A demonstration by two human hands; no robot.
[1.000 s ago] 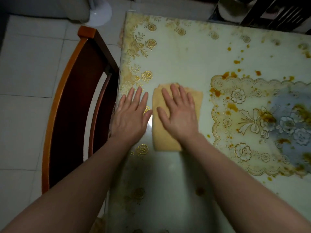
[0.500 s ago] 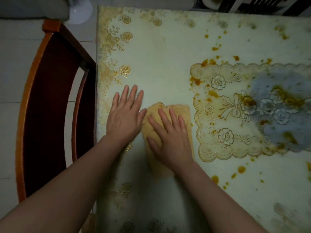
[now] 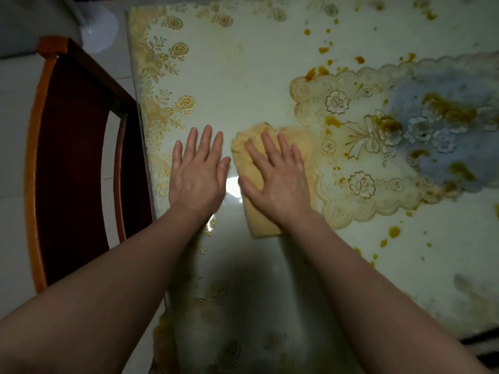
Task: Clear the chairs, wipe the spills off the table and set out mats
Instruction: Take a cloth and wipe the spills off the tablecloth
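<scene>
A folded yellow cloth [image 3: 260, 224] lies on the glossy table [image 3: 243, 85], which has a gold flower border. My right hand [image 3: 278, 176] presses flat on the cloth with straight, spread fingers. Just left of it, my left hand [image 3: 198, 174] rests flat on the bare table surface, fingers straight, apart from the cloth. Orange-brown spills [image 3: 394, 232] dot the table to the right and far side. A lace-patterned centre mat [image 3: 378, 168] with stains lies right of the cloth, its scalloped edge next to the cloth.
A wooden chair [image 3: 67, 163] with a dark red seat stands at the table's left edge. A white fan base [image 3: 98, 28] sits on the tiled floor at the top left. Dark furniture shows at the lower right corner.
The view has shifted and both hands with the cloth now lie closer to the centre mat. The cloth slid toward me from 1.0 s ago, then right. Both hands stay flat.
</scene>
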